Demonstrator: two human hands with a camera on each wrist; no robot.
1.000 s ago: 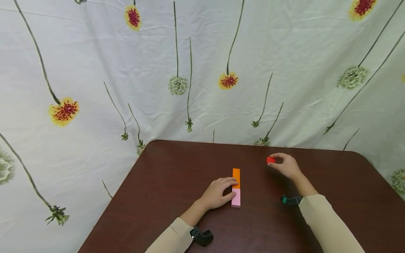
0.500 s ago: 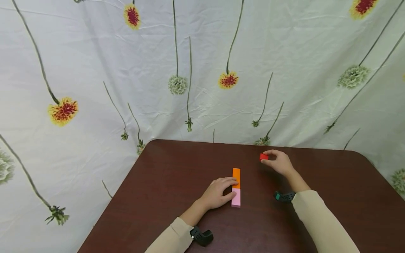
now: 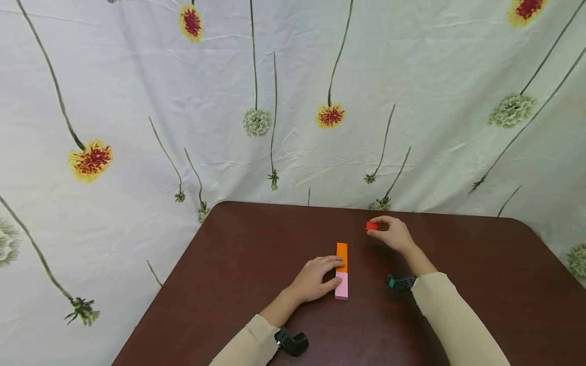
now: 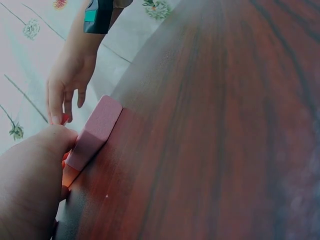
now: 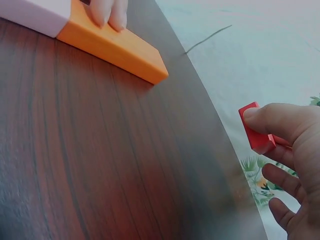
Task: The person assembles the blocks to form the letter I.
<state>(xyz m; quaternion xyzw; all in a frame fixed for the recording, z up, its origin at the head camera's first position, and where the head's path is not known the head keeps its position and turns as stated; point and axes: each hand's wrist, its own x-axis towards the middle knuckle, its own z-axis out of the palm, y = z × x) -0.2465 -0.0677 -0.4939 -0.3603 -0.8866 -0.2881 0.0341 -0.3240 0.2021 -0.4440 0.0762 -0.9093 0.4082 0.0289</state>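
Observation:
An orange block [image 3: 342, 251] and a pink block [image 3: 341, 291] lie end to end in one line on the dark brown table. My left hand [image 3: 310, 281] rests on them from the left, fingertips on the orange block and thumb on the pink one. To the upper right, my right hand [image 3: 394, 235] pinches a small red block [image 3: 372, 226] between thumb and fingers. In the right wrist view, the red block [image 5: 256, 129] is held off the table, with the other fingers loosely bent below it.
The wooden table [image 3: 256, 229] has a rounded far edge. Behind it hangs a pale cloth [image 3: 220, 76] printed with flowers. Each wrist wears a dark band, such as the left wristband [image 3: 291, 341].
My right hand has moved steadily left with the red block, drawing closer to the far end of the orange block. The left hand and the two blocks under it stay put.

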